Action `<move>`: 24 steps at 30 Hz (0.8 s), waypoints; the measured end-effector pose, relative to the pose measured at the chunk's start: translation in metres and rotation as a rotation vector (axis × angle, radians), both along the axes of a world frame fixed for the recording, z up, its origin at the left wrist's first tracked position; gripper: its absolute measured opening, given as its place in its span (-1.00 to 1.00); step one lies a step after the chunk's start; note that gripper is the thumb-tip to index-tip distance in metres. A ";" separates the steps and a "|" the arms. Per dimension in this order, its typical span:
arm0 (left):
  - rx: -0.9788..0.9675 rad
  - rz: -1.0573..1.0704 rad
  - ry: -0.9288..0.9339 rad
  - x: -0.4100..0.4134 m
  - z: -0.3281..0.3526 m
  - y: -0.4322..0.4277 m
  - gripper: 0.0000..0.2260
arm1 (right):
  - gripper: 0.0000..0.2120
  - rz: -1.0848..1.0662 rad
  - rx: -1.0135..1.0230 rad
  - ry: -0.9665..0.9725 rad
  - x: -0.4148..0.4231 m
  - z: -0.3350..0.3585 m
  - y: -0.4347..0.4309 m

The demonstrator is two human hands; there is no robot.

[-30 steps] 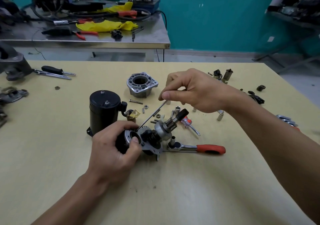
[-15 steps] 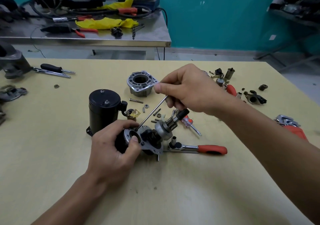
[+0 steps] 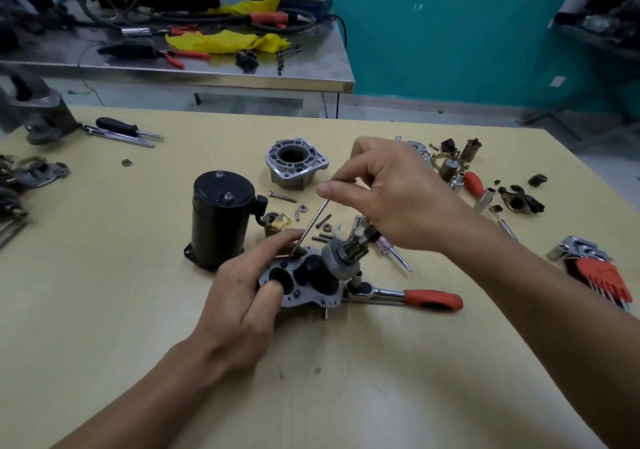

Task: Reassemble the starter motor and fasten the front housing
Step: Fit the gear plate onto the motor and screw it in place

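Note:
My left hand (image 3: 242, 296) grips the starter sub-assembly (image 3: 311, 282), a grey plate with a black gear and a silver pinion drive pointing up to the right. My right hand (image 3: 391, 192) pinches the top of a long thin through-bolt (image 3: 313, 225). The bolt slants down to the left and its tip sits in a hole at the plate's top edge. The black motor body (image 3: 221, 216) stands upright just left of the assembly. The silver front housing (image 3: 296, 164) lies on the table behind it.
A red-handled ratchet (image 3: 415, 298) lies right of the assembly. Loose bolts and nuts (image 3: 301, 208), a small screwdriver (image 3: 391, 251), red hex keys (image 3: 602, 275) and small parts (image 3: 519, 201) are scattered at the right. Screwdrivers (image 3: 124, 131) lie far left. A cluttered steel bench (image 3: 207, 67) stands behind.
My right hand has moved slightly left and farther from me with the bolt's top, steepening the bolt. The bolt's tip stays at the plate's hole. My left hand keeps its hold.

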State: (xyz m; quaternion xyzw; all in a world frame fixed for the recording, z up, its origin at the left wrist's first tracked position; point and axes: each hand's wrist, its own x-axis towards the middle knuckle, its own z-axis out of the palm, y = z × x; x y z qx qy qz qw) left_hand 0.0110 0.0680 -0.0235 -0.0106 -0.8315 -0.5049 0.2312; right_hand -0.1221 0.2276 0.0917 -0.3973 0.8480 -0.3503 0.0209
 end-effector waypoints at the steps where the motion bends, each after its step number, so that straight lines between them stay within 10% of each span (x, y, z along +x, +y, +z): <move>1: -0.001 -0.001 -0.001 0.001 0.000 0.001 -0.48 | -0.88 -0.002 0.021 0.016 0.000 0.002 0.000; 24: 0.038 0.035 -0.030 -0.002 0.006 0.006 -0.54 | -0.87 0.061 -0.078 -0.207 0.004 0.004 0.005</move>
